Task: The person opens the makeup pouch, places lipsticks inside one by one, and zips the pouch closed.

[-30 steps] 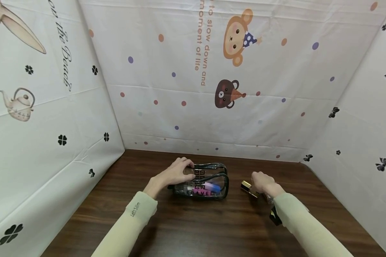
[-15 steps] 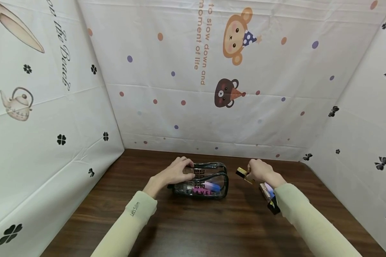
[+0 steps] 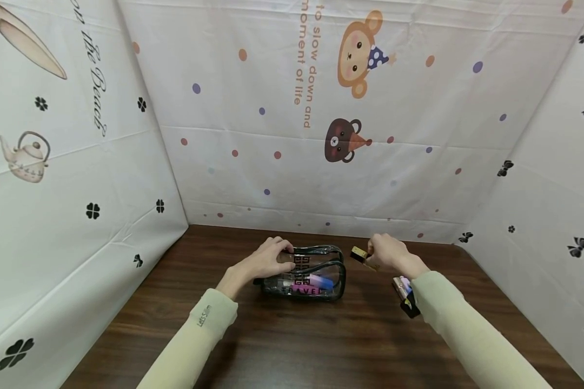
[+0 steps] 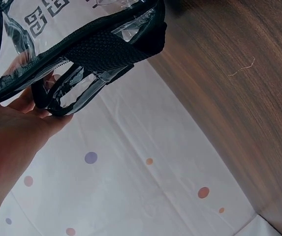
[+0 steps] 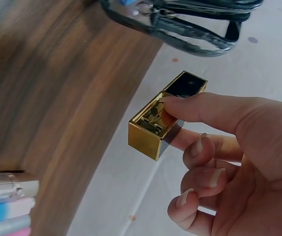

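Across a dark wood-grain table [image 3: 292, 340], a person's two forearms in pale green sleeves, the left one's cuff [image 3: 214, 310] lettered "Let's Slim," reach up from the near side and slant inward toward each other. Just beside the right sleeve, partway along the table's right edge and inward from it, a small cluster of cosmetics [image 3: 400, 289] sits with a black item [image 3: 410, 307] at its near end; the right wrist view shows silver, blue-and-white and pink pieces side by side.

Farther in, near the middle of the table's far edge, stands a clear, black-trimmed travel pouch [image 3: 304, 289] printed "TRAVEL," pink and blue tubes [image 3: 323, 283] visible through its side. The left hand [image 3: 265, 261], wrist bent over its left end, grips the upper rim, thumb apart from the fingers.

To the pouch's right and apart from it, the right hand [image 3: 388, 254] pinches a gold-and-black rectangular lipstick case [image 5: 145, 140] between thumb and forefinger, the other fingers curled loosely toward the palm. Beyond the far edge rises a white printed backdrop [image 3: 253, 178], a monkey [image 3: 355, 56] and a brown bear [image 3: 340, 141] among colored dots.
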Motion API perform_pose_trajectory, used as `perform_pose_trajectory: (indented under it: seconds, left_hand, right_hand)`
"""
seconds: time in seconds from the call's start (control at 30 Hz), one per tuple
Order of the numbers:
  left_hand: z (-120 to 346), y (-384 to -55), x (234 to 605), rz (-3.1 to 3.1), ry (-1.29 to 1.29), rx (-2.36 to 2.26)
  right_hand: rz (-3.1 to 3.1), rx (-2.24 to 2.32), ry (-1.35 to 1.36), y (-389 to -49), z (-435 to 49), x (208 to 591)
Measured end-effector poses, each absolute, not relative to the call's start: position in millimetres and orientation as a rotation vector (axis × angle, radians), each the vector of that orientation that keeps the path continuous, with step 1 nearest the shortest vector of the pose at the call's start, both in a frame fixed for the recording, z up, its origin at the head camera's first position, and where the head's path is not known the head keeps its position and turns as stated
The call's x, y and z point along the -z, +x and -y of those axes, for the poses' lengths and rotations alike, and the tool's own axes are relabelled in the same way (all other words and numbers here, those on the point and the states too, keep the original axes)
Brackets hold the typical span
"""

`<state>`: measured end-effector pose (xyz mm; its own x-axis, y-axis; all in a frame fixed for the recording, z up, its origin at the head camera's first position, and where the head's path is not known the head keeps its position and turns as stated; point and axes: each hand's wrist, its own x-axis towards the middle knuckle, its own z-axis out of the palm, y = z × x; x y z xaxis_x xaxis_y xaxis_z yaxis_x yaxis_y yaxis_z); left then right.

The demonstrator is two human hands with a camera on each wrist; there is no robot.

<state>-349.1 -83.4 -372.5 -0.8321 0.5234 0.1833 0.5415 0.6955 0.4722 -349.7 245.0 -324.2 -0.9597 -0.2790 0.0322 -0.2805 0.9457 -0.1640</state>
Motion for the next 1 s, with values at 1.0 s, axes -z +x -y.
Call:
perform_pose_trajectory:
  seconds: [1.0]
  left_hand:
    - [84,-349,373,2.858,-0.913,0.814]
  right_hand:
    - [3.04,-0.25,0.622,-342,-190,286]
